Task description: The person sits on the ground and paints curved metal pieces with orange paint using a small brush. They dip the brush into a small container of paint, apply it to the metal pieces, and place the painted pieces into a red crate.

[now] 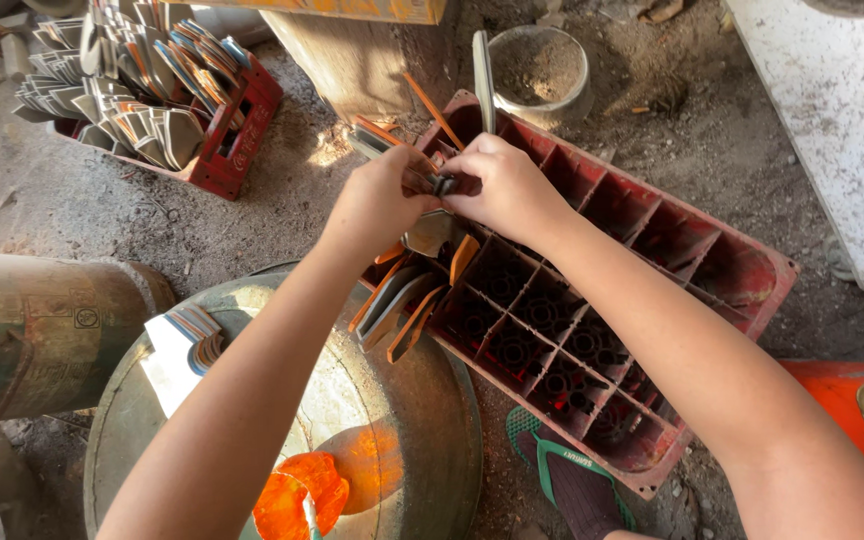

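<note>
Dirt floor, red compartment crate (742,270) at 3 o'clock; left hand (380,200) and right hand (505,185) met at 12 o'clock, fingers clamped on thin curved pieces (430,182)

I've got a small dark metal piece (442,184) pinched between my left hand (382,200) and right hand (502,185), right over the long red plastic compartment crate (752,275). Flat grey-and-orange curved strips (397,305) stand tilted in its near-left cells, just below my fingers.
</note>
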